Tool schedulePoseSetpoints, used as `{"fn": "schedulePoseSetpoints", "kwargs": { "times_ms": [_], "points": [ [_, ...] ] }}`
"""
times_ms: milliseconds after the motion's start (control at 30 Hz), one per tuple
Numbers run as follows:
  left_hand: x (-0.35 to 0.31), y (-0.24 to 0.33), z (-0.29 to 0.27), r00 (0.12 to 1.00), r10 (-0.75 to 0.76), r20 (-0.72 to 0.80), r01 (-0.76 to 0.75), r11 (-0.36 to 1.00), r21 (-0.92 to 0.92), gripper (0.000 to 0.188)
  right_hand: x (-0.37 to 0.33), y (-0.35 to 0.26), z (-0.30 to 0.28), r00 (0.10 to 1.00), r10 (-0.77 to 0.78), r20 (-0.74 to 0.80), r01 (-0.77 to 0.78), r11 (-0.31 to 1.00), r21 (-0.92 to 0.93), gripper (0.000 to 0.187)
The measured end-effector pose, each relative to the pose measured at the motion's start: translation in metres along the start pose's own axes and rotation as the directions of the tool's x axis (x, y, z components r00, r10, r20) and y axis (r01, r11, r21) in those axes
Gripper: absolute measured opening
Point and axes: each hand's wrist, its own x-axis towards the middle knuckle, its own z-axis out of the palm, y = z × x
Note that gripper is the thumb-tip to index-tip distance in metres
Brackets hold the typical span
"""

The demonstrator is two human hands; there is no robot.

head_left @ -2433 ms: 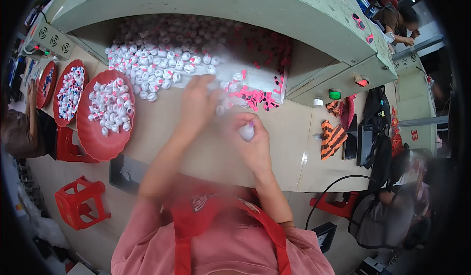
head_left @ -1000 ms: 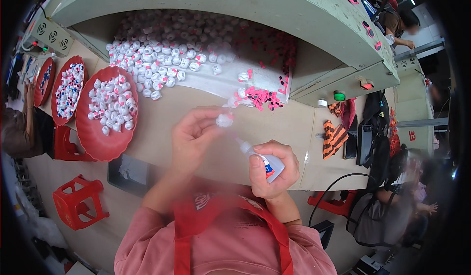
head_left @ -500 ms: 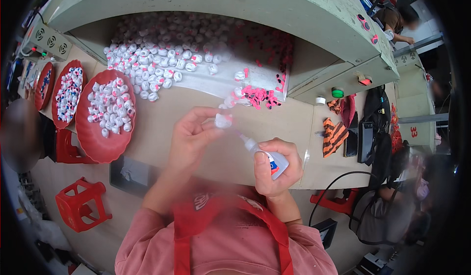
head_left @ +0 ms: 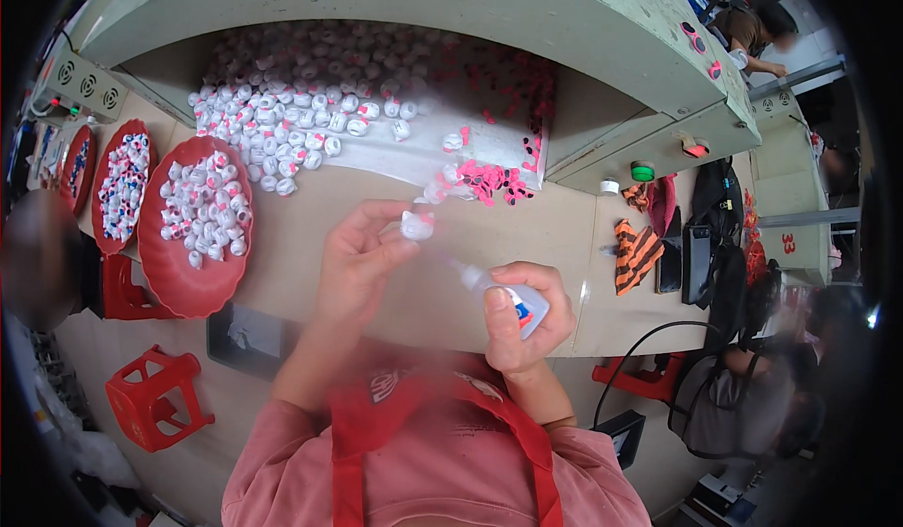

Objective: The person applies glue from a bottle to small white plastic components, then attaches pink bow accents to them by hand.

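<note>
The left hand [head_left: 362,254] is pinching a small white plastic figure [head_left: 417,224] in its fingers above the tan counter [head_left: 301,273]. The right hand [head_left: 522,320] is clenching a small white glue bottle [head_left: 513,301]. A round red tray [head_left: 183,287] is holding more white figures [head_left: 202,212].

Small white glue bottle [head_left: 513,301] with blue-red label in right hand [head_left: 524,315]; black screen [head_left: 697,264] at bench's right.

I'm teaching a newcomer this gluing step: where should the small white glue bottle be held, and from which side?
Grip the glue bottle around its squat body, from below and behind, as the right hand does now. It lies tilted, its thin nozzle aimed up-left at the small white piece pinched in the left hand, so the tip probably should stay uncovered.
</note>
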Motion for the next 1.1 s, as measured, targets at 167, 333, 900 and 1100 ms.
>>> {"fn": "schedulePoseSetpoints", "kwargs": {
  "times_ms": [167,333,900,1100],
  "points": [
    [-0.003,0.002,-0.009,0.998,-0.059,-0.032,0.056,0.994,-0.089,0.035,-0.002,-0.010,0.003,0.986,0.151,-0.077,-0.140,0.982,0.130,0.019],
    [-0.006,0.005,-0.011,0.998,-0.059,-0.025,0.056,0.990,-0.130,0.035,0.005,-0.007,0.012,0.999,-0.051,0.006,0.051,0.999,0.004,0.014],
    [-0.014,-0.004,0.000,0.992,-0.093,-0.086,0.100,0.992,0.081,0.035,0.003,0.001,-0.031,0.831,0.549,0.087,-0.547,0.781,0.300,0.013],
    [-0.002,-0.026,0.036,0.989,-0.132,-0.061,0.136,0.987,0.082,0.037,-0.021,0.097,-0.149,0.807,0.219,-0.548,-0.504,0.739,-0.447,0.016]
  ]
}}
